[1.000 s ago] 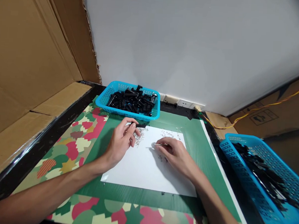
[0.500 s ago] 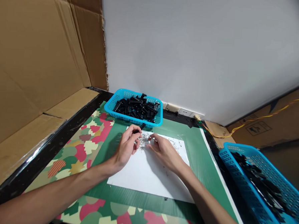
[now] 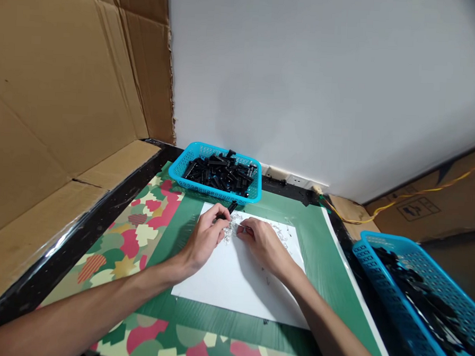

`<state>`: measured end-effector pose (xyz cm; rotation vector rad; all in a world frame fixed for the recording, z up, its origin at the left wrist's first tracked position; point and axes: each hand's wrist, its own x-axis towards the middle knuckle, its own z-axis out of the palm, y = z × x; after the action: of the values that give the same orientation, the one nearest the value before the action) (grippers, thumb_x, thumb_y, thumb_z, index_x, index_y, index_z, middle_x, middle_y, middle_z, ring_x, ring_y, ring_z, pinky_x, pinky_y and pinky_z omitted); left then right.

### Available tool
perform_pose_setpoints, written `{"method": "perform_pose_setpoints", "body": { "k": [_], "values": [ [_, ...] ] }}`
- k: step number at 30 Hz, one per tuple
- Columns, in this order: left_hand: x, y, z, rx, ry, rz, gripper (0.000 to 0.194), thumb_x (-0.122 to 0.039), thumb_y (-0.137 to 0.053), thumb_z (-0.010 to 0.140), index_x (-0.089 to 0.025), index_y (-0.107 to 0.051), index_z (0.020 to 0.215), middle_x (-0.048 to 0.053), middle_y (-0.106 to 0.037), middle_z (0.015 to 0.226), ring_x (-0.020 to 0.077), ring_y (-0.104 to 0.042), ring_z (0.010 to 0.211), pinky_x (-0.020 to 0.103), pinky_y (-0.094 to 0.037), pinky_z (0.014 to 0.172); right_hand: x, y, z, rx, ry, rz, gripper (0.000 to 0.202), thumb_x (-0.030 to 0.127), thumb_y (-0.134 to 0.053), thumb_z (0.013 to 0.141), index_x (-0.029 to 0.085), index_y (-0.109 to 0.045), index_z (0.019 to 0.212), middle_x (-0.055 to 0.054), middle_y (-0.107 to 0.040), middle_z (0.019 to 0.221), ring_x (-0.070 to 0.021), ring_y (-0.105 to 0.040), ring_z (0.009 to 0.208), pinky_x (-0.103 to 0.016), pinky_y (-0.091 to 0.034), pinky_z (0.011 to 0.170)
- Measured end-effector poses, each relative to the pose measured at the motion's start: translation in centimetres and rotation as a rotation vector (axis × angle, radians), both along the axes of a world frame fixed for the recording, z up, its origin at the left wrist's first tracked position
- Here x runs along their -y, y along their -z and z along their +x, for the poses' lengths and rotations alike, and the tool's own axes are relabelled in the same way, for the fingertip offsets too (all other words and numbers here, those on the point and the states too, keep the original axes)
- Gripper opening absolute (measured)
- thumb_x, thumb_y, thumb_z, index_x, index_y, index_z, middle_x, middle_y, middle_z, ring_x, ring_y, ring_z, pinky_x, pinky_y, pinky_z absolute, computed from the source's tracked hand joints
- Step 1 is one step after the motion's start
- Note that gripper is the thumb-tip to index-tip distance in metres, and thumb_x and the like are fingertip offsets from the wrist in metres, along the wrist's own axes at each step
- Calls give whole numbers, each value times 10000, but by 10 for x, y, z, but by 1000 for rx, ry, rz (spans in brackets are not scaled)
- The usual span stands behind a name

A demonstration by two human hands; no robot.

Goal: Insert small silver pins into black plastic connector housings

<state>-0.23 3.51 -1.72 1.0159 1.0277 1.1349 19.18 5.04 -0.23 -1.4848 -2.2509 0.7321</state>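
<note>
My left hand (image 3: 205, 240) is closed around a black piece (image 3: 232, 206), whose end sticks out past the fingertips. Facing it from the right, my right hand (image 3: 263, 246) pinches a thin, light-coloured tool or pin (image 3: 238, 225) that points toward my left fingertips. Both hands are over a white sheet (image 3: 224, 283), the fingertips a short gap apart. Small clear or silvery parts (image 3: 228, 231) lie scattered on the sheet between and behind the hands.
A blue basket (image 3: 197, 187) of black pieces stands behind the sheet. At the right is another blue basket (image 3: 385, 238) with long black parts. Cardboard (image 3: 60, 73) rises at the left; a yellow cable (image 3: 379, 211) runs along the back right.
My right fingers have closed into a pinch near my left fingertips. The black piece shows more beyond my left hand. The whole view has shifted slightly.
</note>
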Motion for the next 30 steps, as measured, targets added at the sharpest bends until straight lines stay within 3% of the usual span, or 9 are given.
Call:
{"method": "perform_pose_setpoints", "body": {
  "k": [6,10,13,18,24,30],
  "values": [
    [3,-3,1,-39,9,17,113,-289,-633,860,-210,-565,902,-75,-439,695,62,-341,528,183,-207,445,8,-2,8,-31,4,-6,149,126,-597,946,192,-720,894,-37,-738,856,-184,-614,739,-278,-386,698],
    [1,0,0,-52,4,13,115,-286,-634,851,-213,-561,903,-75,-444,690,63,-326,514,190,-204,438,8,3,8,-82,4,30,161,177,-616,984,199,-776,987,-11,-710,796,-173,-577,684,-275,-387,668],
    [-1,4,0,-57,11,15,117,-279,-632,843,-218,-564,917,-73,-446,701,67,-332,517,194,-203,434,7,4,6,-71,-34,36,165,156,-632,984,206,-789,972,-26,-738,867,-186,-622,745,-282,-416,707],
    [-2,8,-1,-72,11,31,115,-264,-628,837,-222,-565,924,-70,-447,734,65,-343,521,196,-210,435,10,2,6,92,-98,99,188,108,-609,1014,197,-764,957,-61,-741,958,-206,-667,824,-303,-428,747],
    [-1,8,-1,-82,20,42,104,-268,-623,848,-218,-568,921,-70,-438,731,68,-344,533,201,-224,449,22,2,11,384,-220,288,184,36,-545,1021,172,-664,985,-70,-693,955,-217,-599,803,-348,-409,778],
    [1,4,0,-101,24,58,109,-270,-617,857,-214,-575,941,-64,-450,755,66,-350,535,209,-226,460,31,-2,23,379,-233,261,180,59,-538,1048,183,-642,970,-56,-668,940,-212,-568,796,-340,-386,757]
  ]
}}
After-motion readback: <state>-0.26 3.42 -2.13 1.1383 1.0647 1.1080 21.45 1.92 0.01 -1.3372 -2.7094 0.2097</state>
